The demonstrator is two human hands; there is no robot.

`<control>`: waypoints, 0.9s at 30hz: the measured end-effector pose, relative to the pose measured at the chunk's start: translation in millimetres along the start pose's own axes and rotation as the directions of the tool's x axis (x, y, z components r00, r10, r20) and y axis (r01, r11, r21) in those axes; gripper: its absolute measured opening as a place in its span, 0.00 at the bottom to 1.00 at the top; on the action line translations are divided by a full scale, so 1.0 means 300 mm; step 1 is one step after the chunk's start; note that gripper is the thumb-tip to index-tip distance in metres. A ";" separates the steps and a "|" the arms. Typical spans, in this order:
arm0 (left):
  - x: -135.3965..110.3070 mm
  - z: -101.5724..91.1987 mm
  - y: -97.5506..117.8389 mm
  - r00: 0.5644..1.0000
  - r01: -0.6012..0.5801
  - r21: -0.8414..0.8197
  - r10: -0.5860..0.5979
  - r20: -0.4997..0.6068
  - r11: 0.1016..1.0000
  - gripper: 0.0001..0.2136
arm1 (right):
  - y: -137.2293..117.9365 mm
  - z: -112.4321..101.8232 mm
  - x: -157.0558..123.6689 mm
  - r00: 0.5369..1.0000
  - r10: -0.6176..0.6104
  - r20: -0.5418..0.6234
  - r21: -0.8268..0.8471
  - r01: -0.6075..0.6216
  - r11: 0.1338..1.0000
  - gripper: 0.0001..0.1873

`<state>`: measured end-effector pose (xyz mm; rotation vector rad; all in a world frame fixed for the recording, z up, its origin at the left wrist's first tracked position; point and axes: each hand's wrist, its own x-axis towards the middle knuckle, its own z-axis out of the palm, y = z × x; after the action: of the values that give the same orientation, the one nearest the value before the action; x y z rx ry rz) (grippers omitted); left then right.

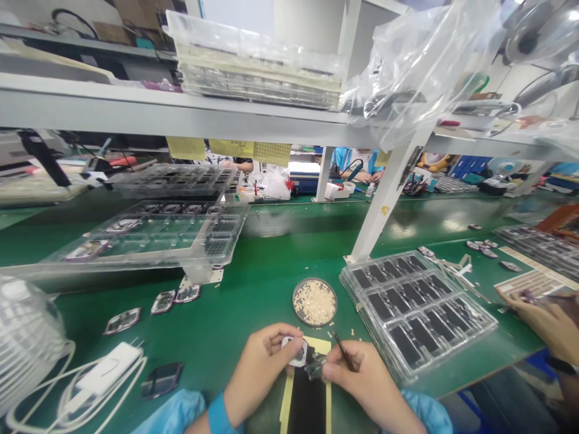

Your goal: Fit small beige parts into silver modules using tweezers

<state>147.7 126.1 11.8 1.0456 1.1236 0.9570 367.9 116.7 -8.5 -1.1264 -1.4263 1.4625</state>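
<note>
My left hand [271, 358] is closed on a small rounded-square casing [296, 351] with a pale rim, pinched between thumb and fingers. In my right hand [355, 374] is a dark, thin tool that looks like tweezers [344, 352], tilted with its narrow end up. Its thumb and fingers also pinch a small dark, glossy part [315, 366], which lies right beside the casing; whether the two are joined I cannot tell. Below both hands is a black mat [310, 401] with yellow strips along its edges. A round dish [315, 301] of small beige pieces sits just beyond.
Right of my hands lies a clear tray [418, 313] of dark screens. Several casings [123, 320], a white charger [108, 367] and a white fan [27, 343] stand left. A shelf post [384, 205] rises ahead. A co-worker's hand [547, 319] works at the right edge.
</note>
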 end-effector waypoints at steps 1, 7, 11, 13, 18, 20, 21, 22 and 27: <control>-0.002 -0.002 0.006 1.000 0.002 -0.006 -0.002 0.003 1.000 0.22 | -0.005 0.014 0.001 1.000 -0.004 -0.005 0.000 0.004 1.000 0.20; -0.030 -0.011 0.025 0.998 -0.019 -0.075 0.023 0.055 0.997 0.21 | -0.034 0.085 0.027 0.996 -0.002 -0.090 -0.025 -0.001 1.000 0.25; -0.035 -0.003 0.013 0.988 -0.041 -0.124 0.059 0.145 0.991 0.25 | -0.032 0.098 0.046 0.993 -0.008 -0.114 -0.024 0.005 1.000 0.28; -0.032 0.001 0.000 0.986 -0.062 -0.063 0.071 0.149 0.996 0.26 | -0.024 0.096 0.052 0.991 -0.002 -0.136 -0.039 -0.003 0.999 0.30; -0.025 0.004 -0.030 0.993 -0.105 0.224 0.091 0.071 0.969 0.27 | -0.009 0.088 0.057 0.988 0.001 -0.156 -0.047 -0.009 0.999 0.32; -0.025 0.004 -0.033 0.993 -0.115 0.332 0.107 0.040 0.936 0.26 | -0.010 0.088 0.057 0.990 0.005 -0.143 -0.041 -0.011 0.999 0.32; -0.025 0.005 -0.032 0.993 -0.119 0.371 0.117 0.029 0.921 0.25 | -0.010 0.089 0.057 0.991 0.006 -0.133 -0.037 -0.011 0.999 0.32; -0.026 0.006 -0.030 0.992 -0.124 0.396 0.127 0.021 0.910 0.25 | -0.011 0.089 0.058 0.992 0.006 -0.123 -0.031 -0.010 0.999 0.32; -0.028 0.007 -0.016 0.985 -0.160 0.427 0.173 0.008 0.890 0.22 | -0.011 0.093 0.060 0.994 -0.010 -0.110 -0.016 0.008 1.000 0.30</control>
<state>148.5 116.6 9.4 1.5076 1.3196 0.8810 335.9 125.7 -7.3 -1.1902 -1.3667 1.3640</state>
